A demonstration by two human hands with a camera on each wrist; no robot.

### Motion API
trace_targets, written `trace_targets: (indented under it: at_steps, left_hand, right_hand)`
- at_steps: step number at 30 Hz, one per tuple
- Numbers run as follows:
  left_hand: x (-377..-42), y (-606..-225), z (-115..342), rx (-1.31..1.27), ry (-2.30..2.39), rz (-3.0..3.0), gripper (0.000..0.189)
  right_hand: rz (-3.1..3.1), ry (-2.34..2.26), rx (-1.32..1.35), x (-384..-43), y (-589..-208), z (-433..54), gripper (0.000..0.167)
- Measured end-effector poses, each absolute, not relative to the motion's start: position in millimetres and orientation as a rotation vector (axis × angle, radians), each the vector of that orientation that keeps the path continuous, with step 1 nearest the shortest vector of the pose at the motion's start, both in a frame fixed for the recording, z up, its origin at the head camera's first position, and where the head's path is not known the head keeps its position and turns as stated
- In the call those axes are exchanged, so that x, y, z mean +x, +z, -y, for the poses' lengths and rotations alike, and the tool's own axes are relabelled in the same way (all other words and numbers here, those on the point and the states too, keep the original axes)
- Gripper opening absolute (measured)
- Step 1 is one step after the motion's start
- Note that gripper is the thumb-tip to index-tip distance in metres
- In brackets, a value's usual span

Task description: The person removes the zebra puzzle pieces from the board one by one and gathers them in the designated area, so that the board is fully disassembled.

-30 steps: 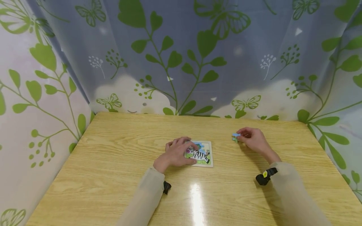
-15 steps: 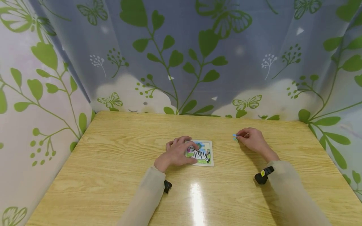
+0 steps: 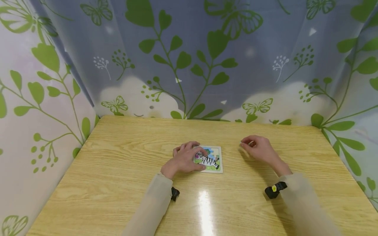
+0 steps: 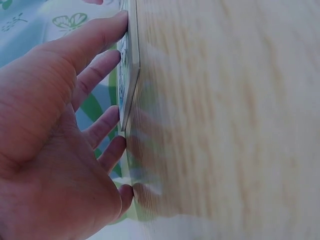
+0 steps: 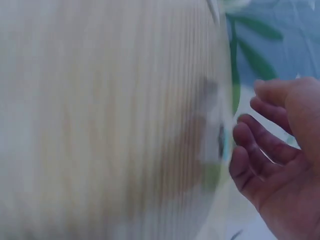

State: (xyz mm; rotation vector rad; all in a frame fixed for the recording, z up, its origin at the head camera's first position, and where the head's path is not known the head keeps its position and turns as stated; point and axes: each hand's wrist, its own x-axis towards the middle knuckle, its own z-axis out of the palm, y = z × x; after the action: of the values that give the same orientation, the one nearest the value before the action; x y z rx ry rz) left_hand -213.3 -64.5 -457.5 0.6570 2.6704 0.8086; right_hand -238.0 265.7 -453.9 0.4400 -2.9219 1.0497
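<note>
My left hand [image 3: 185,160] rests spread over the left part of a small flat jigsaw puzzle [image 3: 210,161] with a zebra picture. Its thumb and fingertips press down on the board from above, while the little finger touches the table in the left wrist view. Off to the right, my right hand [image 3: 260,149] pinches a small puzzle piece [image 3: 240,143] between thumb and index finger, just above the table. The fingers hide nearly all of that piece. A pale patch shows at the puzzle's upper right, inside its light frame.
The wood-grain table [image 3: 124,183] stretches out around both hands, with a bright glare streak near the front. A leaf-patterned curtain [image 3: 189,82] stands along its back edge, and more of it hangs at both sides.
The right hand has shifted slightly left, and the blue and green piece that showed at its fingertips is now almost hidden. The left hand and the puzzle have stayed put.
</note>
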Motion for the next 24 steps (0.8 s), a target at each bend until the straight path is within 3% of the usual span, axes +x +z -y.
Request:
trace_targets:
  at_steps: [12, 24]
  left_hand:
    - [-212.0, -451.9, 62.5, 0.623, 0.776, -2.666, 0.035]
    - [-212.6, -452.4, 62.0, 0.62, 0.742, -2.683, 0.035]
  right_hand:
    - [2.93, 1.16, 0.771, -214.3, -458.5, -209.5, 0.023]
    - [2.995, 1.005, 0.854, -217.7, -463.5, -193.7, 0.028]
